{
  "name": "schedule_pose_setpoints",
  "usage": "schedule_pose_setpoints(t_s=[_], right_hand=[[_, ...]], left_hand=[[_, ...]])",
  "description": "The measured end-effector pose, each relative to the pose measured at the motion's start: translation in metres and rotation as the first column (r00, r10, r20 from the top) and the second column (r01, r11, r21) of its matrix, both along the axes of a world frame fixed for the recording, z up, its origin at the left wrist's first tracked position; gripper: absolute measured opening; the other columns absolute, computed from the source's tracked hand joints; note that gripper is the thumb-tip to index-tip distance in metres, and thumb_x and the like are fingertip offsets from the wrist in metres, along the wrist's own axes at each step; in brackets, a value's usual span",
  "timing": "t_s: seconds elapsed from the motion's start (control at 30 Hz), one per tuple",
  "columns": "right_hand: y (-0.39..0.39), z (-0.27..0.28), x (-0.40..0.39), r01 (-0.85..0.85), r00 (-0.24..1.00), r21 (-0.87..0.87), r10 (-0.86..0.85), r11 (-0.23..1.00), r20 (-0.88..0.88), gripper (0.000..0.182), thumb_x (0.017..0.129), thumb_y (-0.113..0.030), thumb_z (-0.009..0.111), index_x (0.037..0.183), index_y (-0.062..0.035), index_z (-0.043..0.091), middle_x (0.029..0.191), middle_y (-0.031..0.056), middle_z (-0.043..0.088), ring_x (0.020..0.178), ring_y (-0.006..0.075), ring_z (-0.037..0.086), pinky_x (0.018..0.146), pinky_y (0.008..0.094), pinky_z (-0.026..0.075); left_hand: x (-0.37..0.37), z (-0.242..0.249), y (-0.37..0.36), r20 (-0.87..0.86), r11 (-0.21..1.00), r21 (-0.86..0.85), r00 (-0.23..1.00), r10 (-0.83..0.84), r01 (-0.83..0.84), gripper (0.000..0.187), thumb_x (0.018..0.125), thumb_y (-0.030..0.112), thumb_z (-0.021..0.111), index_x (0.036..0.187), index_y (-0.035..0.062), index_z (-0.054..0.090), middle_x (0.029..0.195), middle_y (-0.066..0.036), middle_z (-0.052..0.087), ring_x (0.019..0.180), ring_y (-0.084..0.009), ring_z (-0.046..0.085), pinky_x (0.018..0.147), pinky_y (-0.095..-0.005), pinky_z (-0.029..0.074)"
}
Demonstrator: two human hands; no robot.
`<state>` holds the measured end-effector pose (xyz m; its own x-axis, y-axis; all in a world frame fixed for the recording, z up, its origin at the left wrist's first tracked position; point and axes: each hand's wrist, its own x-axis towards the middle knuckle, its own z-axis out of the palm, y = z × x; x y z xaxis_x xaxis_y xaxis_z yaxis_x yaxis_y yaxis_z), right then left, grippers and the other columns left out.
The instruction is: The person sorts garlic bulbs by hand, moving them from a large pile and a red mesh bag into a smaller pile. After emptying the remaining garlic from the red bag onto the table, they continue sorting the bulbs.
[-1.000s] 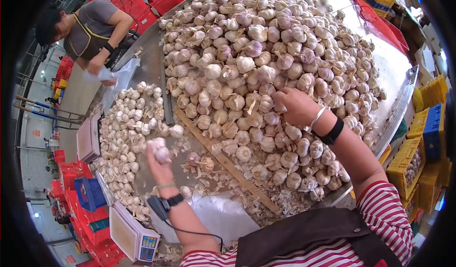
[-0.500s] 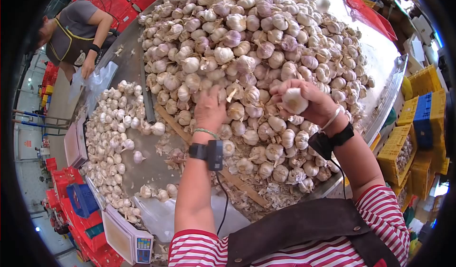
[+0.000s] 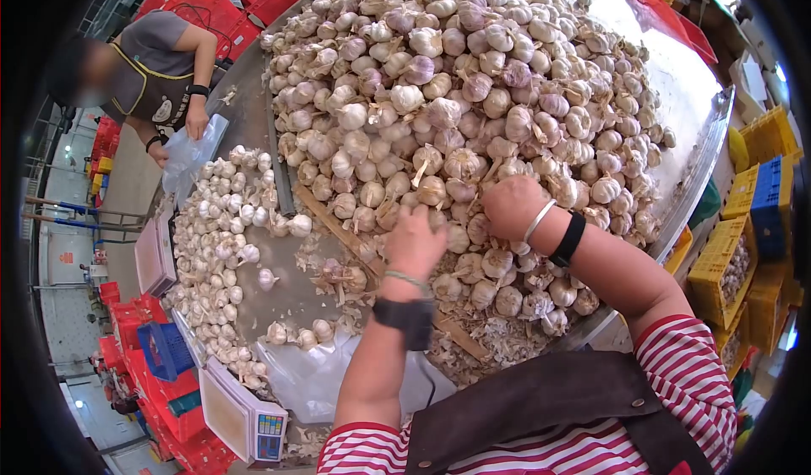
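Note:
A large heap of garlic bulbs (image 3: 422,71) covers the metal table. My left hand (image 3: 417,242) is at the heap's near edge, fingers bent over a bulb; whether it grips one is hidden. Close by on the right, my right hand (image 3: 514,207) is curled with its back to the camera, low against the bulbs; its fingertips and anything in them are out of sight. A wooden strip (image 3: 338,234) runs along the heap's left edge, passing under my left forearm. Loose skins (image 3: 486,341) lie below the heap.
Cleaner white bulbs (image 3: 221,251) lie at the left, beside a scale (image 3: 228,412) and a plastic sheet (image 3: 308,382). A co-worker (image 3: 160,61) stands upper left, holding a plastic bag (image 3: 193,150). Yellow crates (image 3: 722,272) are stacked right, red crates (image 3: 135,340) lower left.
My left hand has moved right and down. My right hand has turned over and lowered to the heap; the bulb it held up is no longer visible. The co-worker's hands have shifted around the bag.

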<state>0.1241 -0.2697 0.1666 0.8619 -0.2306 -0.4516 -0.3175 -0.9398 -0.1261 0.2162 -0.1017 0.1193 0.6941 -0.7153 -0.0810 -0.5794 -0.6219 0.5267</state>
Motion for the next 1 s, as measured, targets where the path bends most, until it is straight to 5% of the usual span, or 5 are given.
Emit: schedule_pose_setpoints(t_s=[0.27,0.4,0.43,0.5,1.0], right_hand=[[-0.010,-0.007,-0.022,0.158,0.954,0.086,-0.174,0.984,0.244,0.016,0.075,-0.022,0.059,0.075,-0.0079,0.068,0.074,0.0151,0.066,0.078,0.0335,0.066,0.069,0.0447,0.053],[0.001,0.000,-0.020,0.061,0.997,-0.017,-0.061,0.998,0.041,0.019,0.078,-0.019,0.059,0.086,-0.0071,0.071,0.085,0.0129,0.070,0.084,0.0286,0.069,0.073,0.0401,0.054],[0.003,0.000,-0.017,0.015,1.000,-0.017,-0.015,1.000,-0.026,0.019,0.078,-0.019,0.059,0.085,-0.0076,0.072,0.086,0.0124,0.071,0.084,0.0275,0.069,0.073,0.0391,0.054],[0.010,-0.001,-0.008,-0.046,0.997,-0.025,0.044,0.999,-0.061,0.019,0.078,-0.020,0.059,0.085,-0.0080,0.073,0.087,0.0119,0.071,0.085,0.0263,0.069,0.073,0.0377,0.054],[-0.003,0.038,-0.026,0.252,0.930,0.331,-0.322,0.909,0.178,0.030,0.075,-0.036,0.067,0.087,-0.0094,0.071,0.084,0.0117,0.070,0.076,0.0264,0.068,0.071,0.0364,0.054]], left_hand=[[0.008,-0.011,0.007,0.049,0.977,0.203,0.995,-0.084,0.072,0.037,0.083,0.028,0.067,0.107,0.0015,0.058,0.098,-0.017,0.063,0.087,-0.0330,0.066,0.074,-0.0400,0.054],[0.001,-0.007,0.049,-0.689,0.871,-0.395,0.721,-0.069,-0.294,0.037,0.089,0.024,0.058,0.118,0.0025,0.056,0.099,-0.012,0.065,0.086,-0.0231,0.067,0.072,-0.0349,0.056],[-0.007,0.003,0.058,-0.878,0.758,-0.450,0.389,-0.278,-0.473,0.037,0.091,0.023,0.055,0.123,0.0038,0.053,0.100,-0.014,0.065,0.087,-0.0253,0.067,0.069,-0.0357,0.057],[-0.017,-0.003,0.077,-0.810,0.646,-0.274,-0.191,-0.554,-0.713,0.045,0.095,0.027,0.051,0.132,0.0030,0.044,0.118,-0.024,0.058,0.097,-0.0338,0.065,0.063,-0.0404,0.061],[-0.119,-0.017,0.081,-0.465,0.732,-0.190,-0.596,-0.654,-0.655,0.097,0.080,0.073,0.050,0.147,0.0071,0.024,0.144,-0.027,0.034,0.129,-0.0429,0.041,0.071,-0.0446,0.062]])
